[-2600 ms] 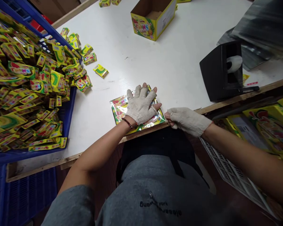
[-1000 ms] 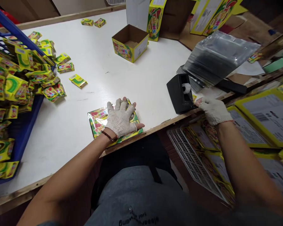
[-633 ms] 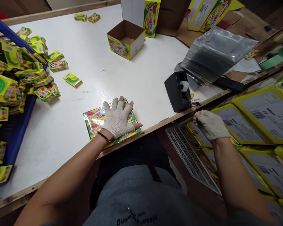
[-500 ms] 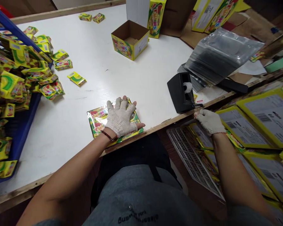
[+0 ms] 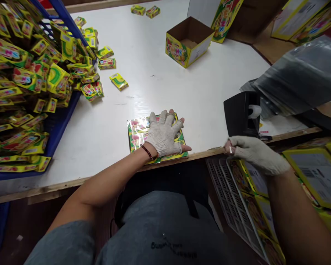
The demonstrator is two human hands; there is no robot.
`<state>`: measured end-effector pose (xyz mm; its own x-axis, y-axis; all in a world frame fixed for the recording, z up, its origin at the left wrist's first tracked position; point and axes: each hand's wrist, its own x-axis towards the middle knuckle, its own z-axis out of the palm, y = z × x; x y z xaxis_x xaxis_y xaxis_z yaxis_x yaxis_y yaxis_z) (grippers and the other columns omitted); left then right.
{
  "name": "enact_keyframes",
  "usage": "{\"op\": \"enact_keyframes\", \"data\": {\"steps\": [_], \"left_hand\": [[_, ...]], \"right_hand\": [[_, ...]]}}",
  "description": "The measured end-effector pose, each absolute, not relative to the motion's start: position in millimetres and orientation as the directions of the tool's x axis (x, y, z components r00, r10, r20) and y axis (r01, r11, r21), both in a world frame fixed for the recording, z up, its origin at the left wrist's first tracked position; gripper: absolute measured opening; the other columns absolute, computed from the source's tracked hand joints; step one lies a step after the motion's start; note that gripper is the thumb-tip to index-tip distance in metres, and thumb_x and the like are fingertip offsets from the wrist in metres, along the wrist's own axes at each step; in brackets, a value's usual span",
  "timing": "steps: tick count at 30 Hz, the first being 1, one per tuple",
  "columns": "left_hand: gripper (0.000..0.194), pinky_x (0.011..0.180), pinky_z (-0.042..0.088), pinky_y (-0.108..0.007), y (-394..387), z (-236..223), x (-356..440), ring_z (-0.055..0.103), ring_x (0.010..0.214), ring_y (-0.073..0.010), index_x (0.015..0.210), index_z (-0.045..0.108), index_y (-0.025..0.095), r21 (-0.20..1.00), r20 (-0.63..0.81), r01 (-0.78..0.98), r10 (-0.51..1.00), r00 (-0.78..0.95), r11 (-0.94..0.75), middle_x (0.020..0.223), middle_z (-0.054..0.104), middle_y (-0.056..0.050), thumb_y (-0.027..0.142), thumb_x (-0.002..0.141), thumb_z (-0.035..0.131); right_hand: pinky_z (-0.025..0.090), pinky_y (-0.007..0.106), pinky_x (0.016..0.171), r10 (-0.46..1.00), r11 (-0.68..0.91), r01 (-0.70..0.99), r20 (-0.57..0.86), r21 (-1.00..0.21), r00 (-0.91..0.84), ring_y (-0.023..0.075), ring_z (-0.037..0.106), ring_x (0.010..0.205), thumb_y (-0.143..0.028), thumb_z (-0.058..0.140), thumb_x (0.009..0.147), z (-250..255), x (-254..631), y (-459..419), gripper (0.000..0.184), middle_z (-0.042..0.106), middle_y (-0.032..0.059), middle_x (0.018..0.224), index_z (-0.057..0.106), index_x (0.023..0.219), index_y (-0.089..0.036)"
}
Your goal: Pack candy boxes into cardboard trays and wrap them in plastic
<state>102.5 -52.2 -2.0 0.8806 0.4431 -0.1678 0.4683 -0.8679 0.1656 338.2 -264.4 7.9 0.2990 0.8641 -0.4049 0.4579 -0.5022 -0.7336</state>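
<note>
My left hand [image 5: 165,135], in a fingerless knit glove, lies flat with fingers spread on a shiny, clear-wrapped pack of small candy boxes [image 5: 138,134] at the table's front edge. My right hand [image 5: 253,152], gloved the same way, is off the table edge, right of the pack. Its thumb and fingertips pinch a small shiny strip, which looks like a piece of clear tape [image 5: 231,149]. Just behind that hand stands a black tape dispenser [image 5: 238,114] with a roll of tape [image 5: 254,111].
A blue basket [image 5: 68,127] heaped with small yellow-green boxes [image 5: 24,79] stands at left, several loose ones beside it. An open carton [image 5: 189,44] sits farther back. Clear plastic bags [image 5: 298,77] lie at right. Below the edge are a white crate [image 5: 228,198] and yellow cartons [image 5: 314,176].
My right hand has come away from the dispenser's front towards the pack, with the strip between its fingertips. The view has shifted left. My left hand stays flat on the pack.
</note>
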Motion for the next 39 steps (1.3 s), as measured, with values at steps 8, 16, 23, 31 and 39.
{"op": "enact_keyframes", "data": {"steps": [8, 16, 23, 31, 39], "left_hand": [[0.087, 0.132, 0.019, -0.084, -51.0, -10.0, 99.3, 0.032, 0.169, -0.0523, 0.174, 0.046, 0.023, 0.174, -0.11, 0.439, 0.426, 0.898, -0.882, 0.184, 0.035, -0.025, 0.077, 0.106, 0.052], [0.062, 0.133, 0.025, -0.079, -51.3, -15.8, 99.1, 0.039, 0.167, -0.0473, 0.169, 0.053, 0.022, 0.162, -0.039, 0.447, 0.447, 0.894, -0.88, 0.179, 0.045, -0.02, 0.032, 0.108, 0.049], [0.073, 0.132, 0.024, -0.079, -49.0, -12.0, 96.4, 0.036, 0.167, -0.0514, 0.17, 0.049, 0.02, 0.169, -0.07, 0.41, 0.404, 0.912, -0.896, 0.181, 0.04, -0.024, 0.047, 0.103, 0.059], [0.091, 0.136, 0.021, -0.074, -48.8, -21.1, 97.1, 0.039, 0.167, -0.0499, 0.165, 0.052, 0.009, 0.221, 0.02, 0.414, 0.429, 0.903, -0.883, 0.175, 0.048, -0.029, 0.075, 0.103, 0.057], [0.056, 0.138, 0.025, -0.068, -49.6, -16.7, 99.0, 0.041, 0.168, -0.0401, 0.163, 0.056, 0.014, 0.183, -0.021, 0.47, 0.475, 0.88, -0.863, 0.171, 0.056, -0.02, 0.031, 0.111, 0.044]], "right_hand": [[0.042, 0.029, 0.069, 0.873, -0.229, 0.538, -0.416, -0.811, -0.256, 0.0158, 0.051, 0.072, -0.042, 0.072, 0.077, 8.3, 319.2, -108.6, 0.023, 0.06, -0.0013, 0.07, 0.064, 0.067, -0.023], [0.045, 0.028, 0.069, 0.862, -0.314, 0.486, -0.459, -0.816, -0.214, 0.0139, 0.053, 0.068, -0.027, 0.081, 0.076, -8.8, 319.9, -95.0, 0.025, 0.06, -0.0043, 0.065, 0.064, 0.059, -0.022], [0.048, 0.029, 0.073, 0.858, -0.456, 0.46, -0.514, -0.762, -0.001, 0.0144, 0.056, 0.07, -0.03, 0.087, 0.075, 22.8, 313.2, -106.8, 0.031, 0.061, -0.0037, 0.066, 0.06, 0.061, -0.023], [0.048, 0.027, 0.068, 0.864, -0.415, 0.46, -0.499, -0.785, -0.071, 0.0138, 0.057, 0.067, -0.019, 0.082, 0.077, 6.8, 311.5, -110.5, 0.027, 0.061, -0.0032, 0.064, 0.062, 0.06, -0.022], [0.042, 0.025, 0.061, 0.844, -0.396, 0.36, -0.49, -0.845, -0.22, 0.0124, 0.05, 0.064, -0.03, 0.08, 0.071, -32.1, 327.2, -103.3, 0.024, 0.058, -0.004, 0.062, 0.061, 0.058, -0.023]]}}
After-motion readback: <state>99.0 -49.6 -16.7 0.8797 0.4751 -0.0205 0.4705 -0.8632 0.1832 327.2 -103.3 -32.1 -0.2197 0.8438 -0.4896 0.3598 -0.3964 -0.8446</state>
